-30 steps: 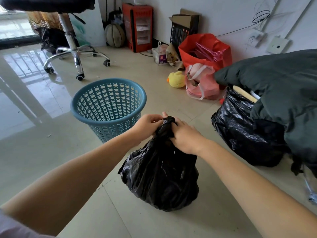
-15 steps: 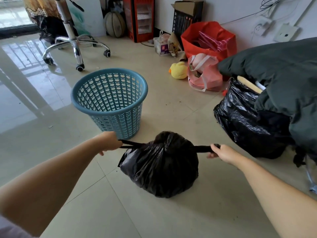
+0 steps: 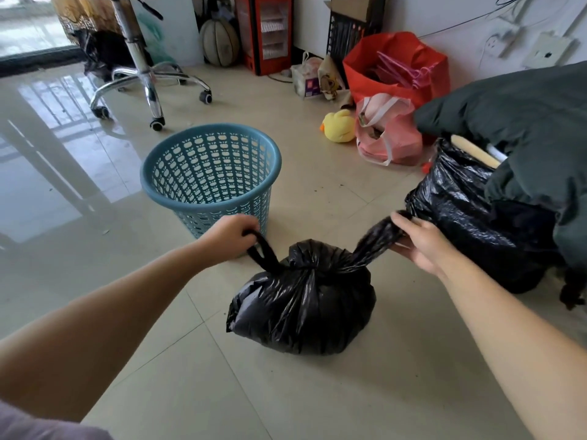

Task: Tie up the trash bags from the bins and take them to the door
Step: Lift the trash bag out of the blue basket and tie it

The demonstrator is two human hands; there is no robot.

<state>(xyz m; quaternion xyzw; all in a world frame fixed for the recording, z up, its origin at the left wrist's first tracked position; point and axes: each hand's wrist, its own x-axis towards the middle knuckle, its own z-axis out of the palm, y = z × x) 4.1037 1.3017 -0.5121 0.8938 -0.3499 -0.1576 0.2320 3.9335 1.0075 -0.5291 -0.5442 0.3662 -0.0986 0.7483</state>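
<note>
Easing the sideways pull, we raise both ends: our left hand [image 3: 233,231] and right hand [image 3: 419,241] each grip a tail of the trash bag [image 3: 301,300], knotted on the floor beside the basket [image 3: 211,173]. One knot seems set; a second may follow.

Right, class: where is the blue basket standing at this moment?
In the head view the blue basket stands upright on the floor left of centre, just beyond the left hand, with the office chair behind it.
</note>
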